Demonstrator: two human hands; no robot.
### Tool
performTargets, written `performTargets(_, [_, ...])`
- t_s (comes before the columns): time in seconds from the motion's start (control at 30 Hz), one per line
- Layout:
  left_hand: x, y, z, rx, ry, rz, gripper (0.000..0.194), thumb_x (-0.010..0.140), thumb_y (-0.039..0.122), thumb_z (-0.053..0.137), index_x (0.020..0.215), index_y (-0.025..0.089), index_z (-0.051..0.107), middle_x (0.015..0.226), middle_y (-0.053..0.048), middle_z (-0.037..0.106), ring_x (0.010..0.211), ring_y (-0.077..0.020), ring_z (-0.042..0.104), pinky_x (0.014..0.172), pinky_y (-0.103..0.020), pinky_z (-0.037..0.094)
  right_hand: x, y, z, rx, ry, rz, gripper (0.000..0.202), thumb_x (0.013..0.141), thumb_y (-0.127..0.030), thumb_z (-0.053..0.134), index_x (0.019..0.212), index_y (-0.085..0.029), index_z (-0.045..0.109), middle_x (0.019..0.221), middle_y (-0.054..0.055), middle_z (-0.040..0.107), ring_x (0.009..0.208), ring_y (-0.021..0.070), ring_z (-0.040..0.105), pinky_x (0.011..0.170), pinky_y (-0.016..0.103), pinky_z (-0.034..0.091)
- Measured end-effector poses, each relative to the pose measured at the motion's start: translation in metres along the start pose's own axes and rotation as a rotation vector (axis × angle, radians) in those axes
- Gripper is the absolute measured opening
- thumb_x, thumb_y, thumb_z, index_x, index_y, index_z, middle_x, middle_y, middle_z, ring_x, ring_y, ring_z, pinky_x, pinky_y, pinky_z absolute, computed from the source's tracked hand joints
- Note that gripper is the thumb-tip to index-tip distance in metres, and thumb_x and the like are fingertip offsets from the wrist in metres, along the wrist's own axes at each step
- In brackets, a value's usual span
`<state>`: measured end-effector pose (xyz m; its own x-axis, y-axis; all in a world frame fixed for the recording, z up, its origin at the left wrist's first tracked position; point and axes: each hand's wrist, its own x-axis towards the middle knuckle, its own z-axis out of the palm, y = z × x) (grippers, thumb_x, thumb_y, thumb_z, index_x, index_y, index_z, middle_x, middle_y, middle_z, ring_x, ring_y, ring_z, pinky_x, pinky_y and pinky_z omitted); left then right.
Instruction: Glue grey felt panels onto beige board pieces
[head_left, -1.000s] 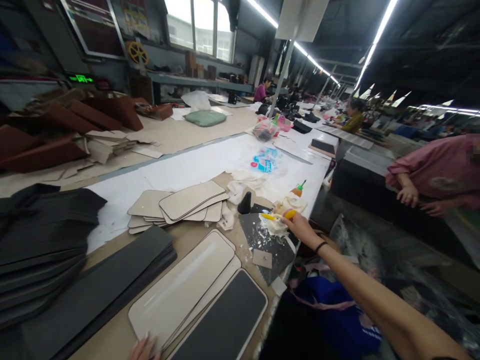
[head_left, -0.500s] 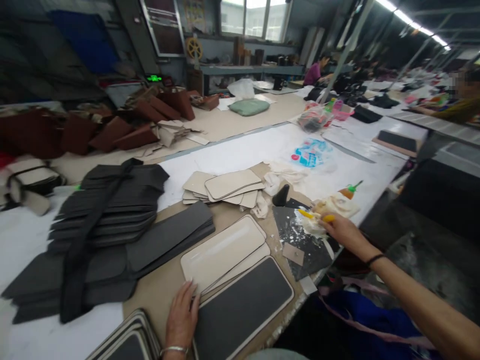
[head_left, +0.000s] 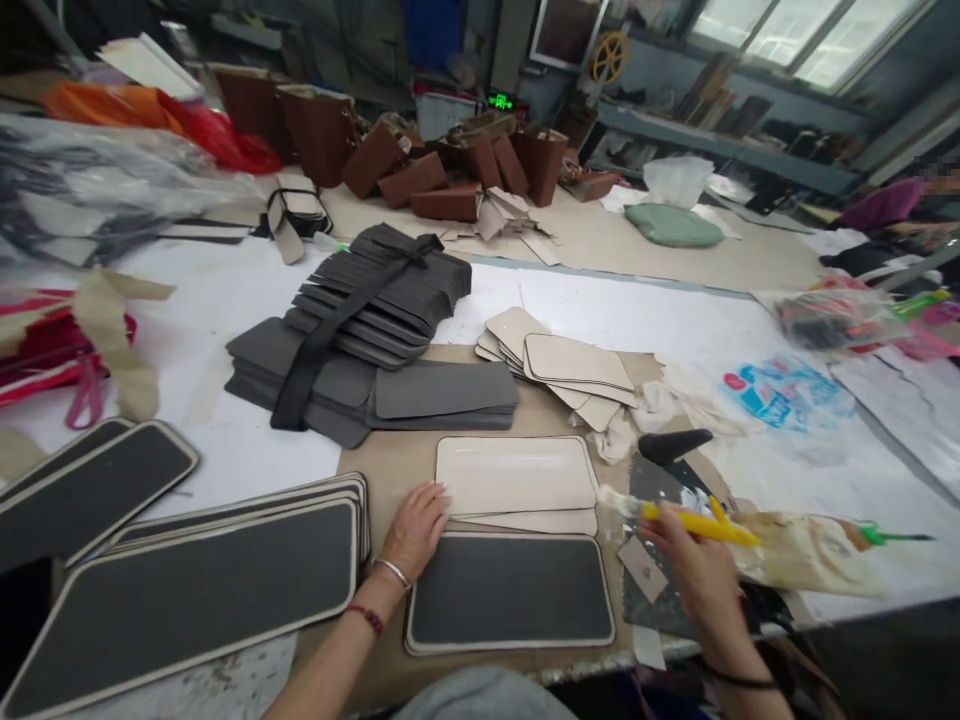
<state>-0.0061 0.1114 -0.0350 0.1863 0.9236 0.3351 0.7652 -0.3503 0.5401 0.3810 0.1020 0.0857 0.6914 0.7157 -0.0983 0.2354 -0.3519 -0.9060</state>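
Head view: a cream panel (head_left: 517,475) lies flat in front of the person, its long axis running left to right, on top of another cream sheet whose lower edge shows beneath it. The left hand (head_left: 414,525) rests at the panel's left end, fingers extended and together, fingertips on the edge without a grip around it. The right hand (head_left: 697,560) is off the opposite end, closed around a yellow-handled brush (head_left: 705,522). The brush also lies roughly left to right, its pale, blurred tip pointing left at the panel's right end; whether they touch, I cannot tell. So the panel lies between the hands: the left is on it, the right just beyond its other end.

Just below the panel, nearer the person, lies a dark panel with a pale border (head_left: 514,590); similar bordered panels (head_left: 225,560) are stacked to the left. Beneath the right hand is a dark, white-spattered sheet (head_left: 645,480) with a small greyish square (head_left: 643,568). Farther back on the tabletop (head_left: 210,300) are a fanned pile of cream pieces (head_left: 577,362) and a strapped dark bundle (head_left: 367,300).
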Motion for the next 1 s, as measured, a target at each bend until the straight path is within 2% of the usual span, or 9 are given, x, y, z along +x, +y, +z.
performTargets(0.1, [0.001,-0.001,-0.001,-0.008,-0.020,-0.015,0.020,0.082,0.021,0.048,0.096,0.020,0.062,0.105,-0.008,0.063,0.105,-0.0196,0.054,0.089,-0.040,0.049,-0.032,-0.024,0.100,0.071,-0.375,-0.012,0.043,0.062,-0.052,0.066,0.083,-0.015,0.058,0.071,0.006,0.065,0.066,0.0213,0.064,0.065,0.037,0.056])
performTargets(0.2, [0.000,-0.003,0.000,-0.012,-0.019,-0.018,0.020,0.083,0.021,0.047,0.096,0.020,0.062,0.106,-0.008,0.063,0.105,-0.0193,0.054,0.089,-0.039,0.048,-0.057,-0.040,0.172,0.095,-0.518,-0.063,0.043,0.064,-0.055,0.063,0.080,-0.015,0.057,0.070,0.004,0.063,0.064,0.0193,0.063,0.064,0.036,0.055])
performTargets(0.3, [-0.001,-0.004,0.000,-0.015,-0.012,-0.015,0.020,0.083,0.022,0.048,0.097,0.020,0.062,0.107,-0.008,0.063,0.105,-0.0192,0.054,0.089,-0.039,0.048,-0.073,-0.042,0.212,0.100,-0.585,-0.072,0.041,0.067,-0.055,0.060,0.080,-0.016,0.056,0.068,0.004,0.063,0.061,0.0179,0.061,0.063,0.034,0.053])
performTargets(0.4, [-0.001,-0.004,-0.001,-0.012,-0.014,-0.004,0.019,0.082,0.022,0.049,0.097,0.020,0.061,0.107,-0.008,0.063,0.105,-0.0191,0.054,0.089,-0.038,0.048,-0.080,-0.036,0.231,0.066,-0.625,-0.103,0.038,0.071,-0.054,0.056,0.080,-0.017,0.057,0.067,0.003,0.063,0.062,0.0170,0.060,0.064,0.032,0.051])
performTargets(0.5, [0.000,-0.005,-0.001,-0.009,-0.001,0.016,0.019,0.083,0.022,0.049,0.097,0.020,0.062,0.105,-0.007,0.063,0.104,-0.0194,0.055,0.088,-0.038,0.049,-0.071,-0.027,0.234,-0.018,-0.604,-0.153,0.038,0.073,-0.054,0.053,0.080,-0.017,0.059,0.065,0.003,0.063,0.061,0.0161,0.059,0.063,0.030,0.049])
performTargets(0.57, [0.000,-0.005,-0.001,-0.008,0.010,0.028,0.019,0.083,0.023,0.048,0.096,0.020,0.062,0.104,-0.007,0.064,0.103,-0.0196,0.055,0.087,-0.038,0.049,-0.055,-0.021,0.225,-0.078,-0.554,-0.180,0.039,0.074,-0.054,0.051,0.080,-0.016,0.060,0.066,0.003,0.064,0.060,0.0158,0.059,0.062,0.029,0.048])
performTargets(0.8, [0.001,-0.008,0.000,0.023,0.029,0.085,0.020,0.083,0.023,0.048,0.097,0.020,0.061,0.103,-0.007,0.064,0.101,-0.0200,0.056,0.084,-0.037,0.050,0.015,-0.010,0.164,-0.313,-0.318,-0.228,0.048,0.072,-0.058,0.049,0.078,-0.013,0.065,0.061,0.008,0.064,0.059,0.0197,0.060,0.058,0.029,0.044])
performTargets(0.9, [0.002,-0.007,-0.001,0.041,0.038,0.098,0.019,0.083,0.023,0.048,0.097,0.019,0.061,0.103,-0.007,0.064,0.100,-0.0202,0.056,0.083,-0.037,0.051,0.024,-0.014,0.142,-0.409,-0.251,-0.282,0.048,0.073,-0.059,0.047,0.079,-0.015,0.065,0.062,0.007,0.064,0.060,0.0201,0.060,0.060,0.030,0.043])
performTargets(1.0, [0.003,-0.005,-0.001,0.050,0.046,0.101,0.018,0.083,0.022,0.048,0.095,0.019,0.061,0.103,-0.008,0.063,0.100,-0.0207,0.055,0.083,-0.038,0.050,0.020,-0.016,0.120,-0.500,-0.200,-0.371,0.047,0.075,-0.058,0.045,0.082,-0.016,0.064,0.067,0.007,0.065,0.064,0.0202,0.060,0.064,0.030,0.042])
